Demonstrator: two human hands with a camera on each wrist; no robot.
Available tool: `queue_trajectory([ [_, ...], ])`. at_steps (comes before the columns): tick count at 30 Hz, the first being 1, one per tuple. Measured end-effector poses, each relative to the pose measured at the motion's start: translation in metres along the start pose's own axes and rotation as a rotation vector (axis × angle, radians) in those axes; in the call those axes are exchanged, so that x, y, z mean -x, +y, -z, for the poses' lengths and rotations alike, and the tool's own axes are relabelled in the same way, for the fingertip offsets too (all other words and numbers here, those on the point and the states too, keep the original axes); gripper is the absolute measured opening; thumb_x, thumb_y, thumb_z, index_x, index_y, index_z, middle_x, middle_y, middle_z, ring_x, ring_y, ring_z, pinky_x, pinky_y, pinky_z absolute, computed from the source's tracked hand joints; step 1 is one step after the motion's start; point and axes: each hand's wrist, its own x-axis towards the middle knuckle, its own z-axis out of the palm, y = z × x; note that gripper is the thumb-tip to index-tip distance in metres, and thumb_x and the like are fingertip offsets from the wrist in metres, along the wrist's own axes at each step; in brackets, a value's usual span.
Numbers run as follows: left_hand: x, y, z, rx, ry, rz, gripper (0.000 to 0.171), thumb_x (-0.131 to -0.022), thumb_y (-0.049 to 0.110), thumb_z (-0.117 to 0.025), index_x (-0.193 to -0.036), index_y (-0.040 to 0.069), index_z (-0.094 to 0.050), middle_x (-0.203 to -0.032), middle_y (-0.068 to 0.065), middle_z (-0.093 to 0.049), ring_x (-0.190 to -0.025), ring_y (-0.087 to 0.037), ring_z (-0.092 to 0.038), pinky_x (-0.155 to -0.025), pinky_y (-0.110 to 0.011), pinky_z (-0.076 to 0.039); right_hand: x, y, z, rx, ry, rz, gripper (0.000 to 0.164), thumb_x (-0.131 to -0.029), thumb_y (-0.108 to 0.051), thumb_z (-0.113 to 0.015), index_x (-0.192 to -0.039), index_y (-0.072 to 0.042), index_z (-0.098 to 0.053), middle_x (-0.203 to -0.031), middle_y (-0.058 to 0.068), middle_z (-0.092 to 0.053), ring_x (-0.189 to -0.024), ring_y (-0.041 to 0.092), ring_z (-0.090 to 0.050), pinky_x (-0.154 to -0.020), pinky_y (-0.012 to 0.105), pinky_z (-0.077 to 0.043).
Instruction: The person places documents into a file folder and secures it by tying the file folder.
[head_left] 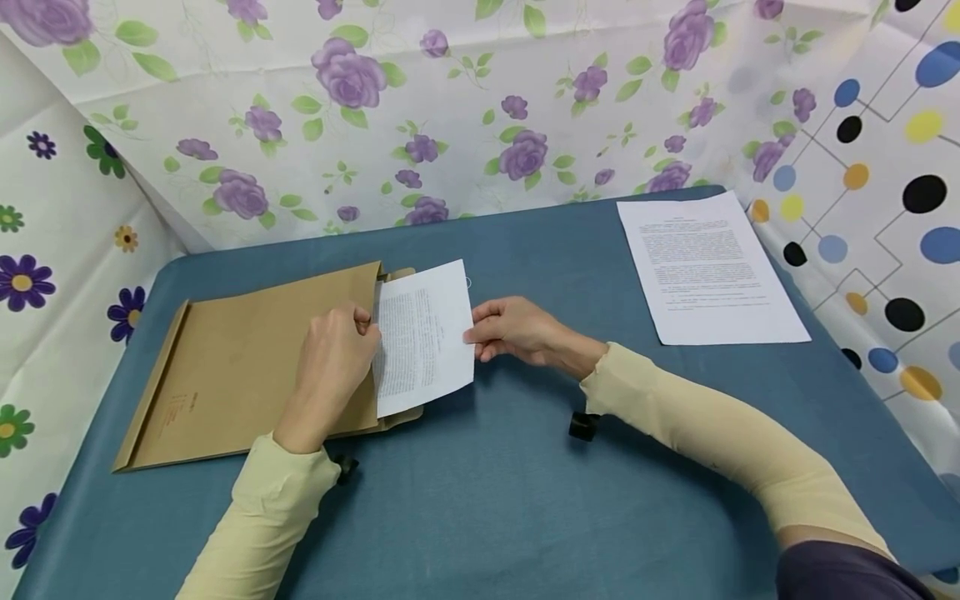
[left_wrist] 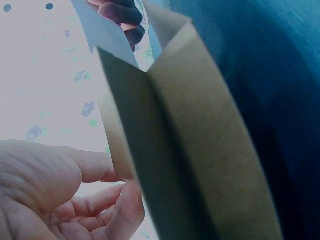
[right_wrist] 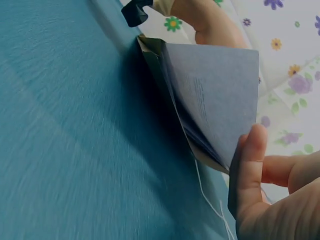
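A brown paper envelope (head_left: pixel 255 350) lies on the left of the table, its mouth facing right. My left hand (head_left: pixel 335 367) pinches the upper edge of that mouth between thumb and fingers and lifts it a little, as the left wrist view shows on the envelope's side (left_wrist: pixel 200 130). A printed sheet (head_left: pixel 423 342) sits partly inside, its outer part sticking out to the right. The right hand (head_left: pixel 517 332) pinches the sheet's outer edge between thumb and fingers. In the right wrist view the paper (right_wrist: pixel 220 85) slants out of the envelope's mouth, with further layers visible inside.
Another printed page (head_left: pixel 708 267) lies flat at the back right of the blue table (head_left: pixel 525 500). A white string (right_wrist: pixel 202 190) hangs from the envelope. Flowered cloth (head_left: pixel 450 108) stands behind the table, and dotted cloth (head_left: pixel 892 192) at the right.
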Motion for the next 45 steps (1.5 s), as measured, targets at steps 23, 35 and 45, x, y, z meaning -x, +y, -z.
queue_trajectory([
  [23, -0.001, 0.001, 0.002, 0.010, 0.015, -0.012, 0.015, -0.093, -0.001, -0.060, -0.102, -0.009, -0.070, -0.092, -0.022, -0.068, -0.074, -0.033, -0.062, -0.054, -0.034, -0.045, -0.028, -0.005, -0.055, -0.058, 0.013, 0.019, 0.022, -0.096, 0.007, -0.066, -0.117, 0.008, -0.060, -0.098, 0.018, -0.067, -0.064, 0.018, -0.069, -0.065, 0.029, -0.060],
  [35, -0.001, 0.001, 0.002, 0.004, 0.024, -0.015, 0.014, -0.094, 0.001, -0.062, -0.101, -0.008, -0.070, -0.087, -0.020, -0.067, -0.074, -0.033, -0.063, -0.055, -0.035, -0.047, -0.041, -0.007, -0.069, -0.035, 0.009, 0.013, 0.021, -0.095, 0.008, -0.066, -0.116, 0.009, -0.061, -0.087, 0.017, -0.068, -0.059, 0.018, -0.068, -0.062, 0.029, -0.060],
  [45, -0.001, 0.000, 0.003, 0.000, 0.017, -0.019, 0.016, -0.094, 0.001, -0.061, -0.103, -0.008, -0.070, -0.089, -0.021, -0.069, -0.075, -0.033, -0.064, -0.058, -0.037, -0.049, -0.051, -0.005, -0.077, 0.020, -0.025, 0.006, 0.006, -0.094, 0.007, -0.068, -0.094, 0.005, -0.062, -0.076, 0.016, -0.068, -0.054, 0.017, -0.067, -0.059, 0.030, -0.059],
])
